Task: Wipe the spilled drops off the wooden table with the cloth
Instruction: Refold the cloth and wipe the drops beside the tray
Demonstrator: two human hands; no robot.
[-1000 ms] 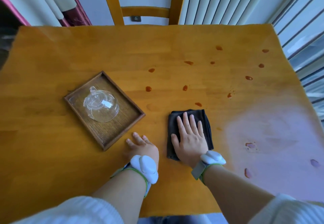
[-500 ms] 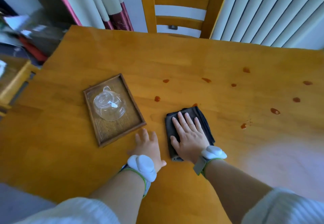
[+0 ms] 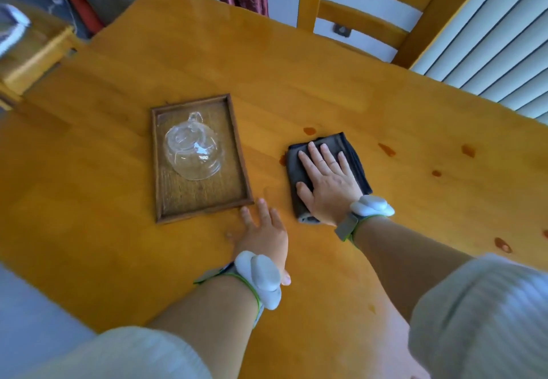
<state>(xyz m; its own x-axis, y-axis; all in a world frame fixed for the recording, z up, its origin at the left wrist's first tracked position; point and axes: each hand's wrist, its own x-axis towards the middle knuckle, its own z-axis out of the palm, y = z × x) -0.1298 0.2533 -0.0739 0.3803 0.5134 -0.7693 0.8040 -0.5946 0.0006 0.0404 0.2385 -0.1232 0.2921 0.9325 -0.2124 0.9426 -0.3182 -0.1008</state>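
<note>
**Mid-wipe, cloth pressed flat among the drops**

I have the dark folded cloth (image 3: 350, 153) lying on the wooden table (image 3: 296, 76) a little right of centre, and my right hand (image 3: 329, 183) lies on it, fingers straight and spread, palm pressing down rather than clenching the fabric. I judge the wiping step is under way: one reddish drop (image 3: 310, 130) sits just beyond the cloth's far left corner, and a small smear (image 3: 281, 159) shows at its left edge. My next move, I think, calls for keeping the palm flat and sliding the cloth far and slightly left over that drop, then sweeping right toward the rest.

Counting the drops I can make out plainly: the one beside the cloth, three (image 3: 387, 149) off to the right in the middle distance, and one nearer on the right (image 3: 503, 244); five, with perhaps another cut off at the right edge.

My left hand (image 3: 264, 236) rests on the table near me, fingers relaxed and holding nothing, its fingertips just beside the near right corner of the one wooden tray (image 3: 197, 209). On the tray stands one clear glass cup (image 3: 191, 150), upside down. One wooden chair (image 3: 370, 2) stands at the far side.
</note>
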